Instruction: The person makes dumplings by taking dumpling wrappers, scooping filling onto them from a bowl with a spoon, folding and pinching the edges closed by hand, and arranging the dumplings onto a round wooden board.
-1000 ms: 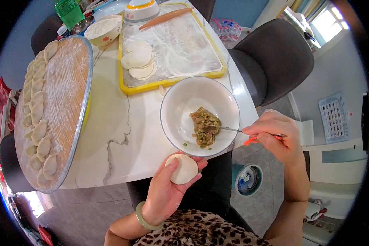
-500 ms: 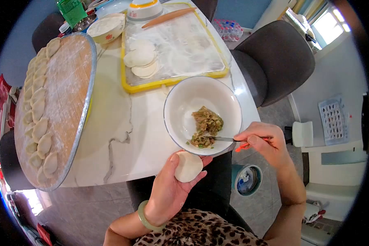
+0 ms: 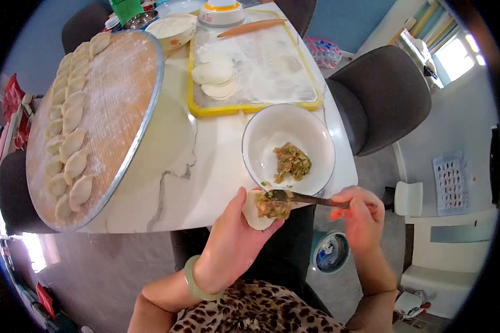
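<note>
Dumpling wrapper (image 3: 251,215): cupped in the left hand (image 3: 230,233), just below the near rim of the enamel-look mixing bowl (image 3: 261,139), which is taken as landmark. The wrapper is steadied by the left thumb at its edge and supported by the fingers from beneath. A lump of chopped filling (image 3: 273,207) is borne on it, touched by the head of a long-handled spoon (image 3: 316,200). The spoon handle is pinched in the right hand (image 3: 364,213), with the fingers drawn together, to the lower right of the bowl. More filling is contained in the bowl.

Surface: white tabletop (image 3: 216,172) with dark grey veining, seen left of the bowl. Beyond the bowl, a yellow-edged board (image 3: 294,104) is dusted with flour; stacked wrappers (image 3: 216,77) and a tapered rolling pin (image 3: 250,28) are laid on it. Well left of the bowl, an oval-looking tray (image 3: 122,100) is floured and lined with folded dumplings (image 3: 74,119) along its far-left side. A flour bowl (image 3: 175,42) is placed to the upper left of the mixing bowl.

Room: right of the bowl, a dark grey chair (image 3: 389,94) is drawn up at the table edge. Shrink-wrapped bottles (image 3: 324,53) are stored on the floor beyond the bowl. A lined waste bin (image 3: 315,261) is stood below and to its right, on grey floor tile (image 3: 128,272).
</note>
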A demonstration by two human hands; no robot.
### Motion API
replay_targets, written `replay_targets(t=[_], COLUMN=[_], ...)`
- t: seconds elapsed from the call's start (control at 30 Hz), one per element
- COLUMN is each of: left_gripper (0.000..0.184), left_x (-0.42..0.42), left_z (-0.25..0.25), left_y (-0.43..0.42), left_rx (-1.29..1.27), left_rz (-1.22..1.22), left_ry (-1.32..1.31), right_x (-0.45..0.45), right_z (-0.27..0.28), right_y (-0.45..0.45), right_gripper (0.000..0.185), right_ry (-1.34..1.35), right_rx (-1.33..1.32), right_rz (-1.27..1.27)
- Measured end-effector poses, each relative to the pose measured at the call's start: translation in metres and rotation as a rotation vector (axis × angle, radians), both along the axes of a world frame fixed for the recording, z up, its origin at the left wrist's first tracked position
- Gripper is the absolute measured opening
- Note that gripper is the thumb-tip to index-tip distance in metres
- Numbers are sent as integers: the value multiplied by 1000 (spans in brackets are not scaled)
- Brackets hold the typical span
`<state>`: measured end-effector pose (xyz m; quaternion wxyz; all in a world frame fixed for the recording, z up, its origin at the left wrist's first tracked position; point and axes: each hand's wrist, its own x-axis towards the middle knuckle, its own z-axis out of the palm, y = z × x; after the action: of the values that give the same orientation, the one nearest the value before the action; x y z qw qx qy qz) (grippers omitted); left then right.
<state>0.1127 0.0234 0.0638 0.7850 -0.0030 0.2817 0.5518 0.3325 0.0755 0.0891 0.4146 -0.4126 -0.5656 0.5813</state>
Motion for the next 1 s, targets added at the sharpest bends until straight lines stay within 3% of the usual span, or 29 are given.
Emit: replay_targets(t=[0.03,0.1,0.13,0.23,0.57,0.73,1.0], left_gripper=[47,46,45,43,38,40,60], left_x=[-1,0,1,3,3,3,-8], left_z=[-1,0,0,-27,-34,-32,30], left_y=[0,3,4,3,-4,-10,-8], left_rx=[4,7,15,68,87,96,183], left_rz=[-1,-11,-30,-16,-10,-11,-176], left_ry=[-14,-8,-1,-90,-98,-33,148], right_x=[-1,-4,-7,-10,8,10,14], right_z=[-1,-7,-9,-17,4,2,27], right_y=[-2,-6,-10,-20,-33,-36,-15], right_gripper=[27,22,22,25,18,19,17], right_ry=[-3,-298,-297,-412,-332,-296,-214], right_rx=[-3,454,452,780,735,752,906], right_rz=[10,222,227,301,47,63,174])
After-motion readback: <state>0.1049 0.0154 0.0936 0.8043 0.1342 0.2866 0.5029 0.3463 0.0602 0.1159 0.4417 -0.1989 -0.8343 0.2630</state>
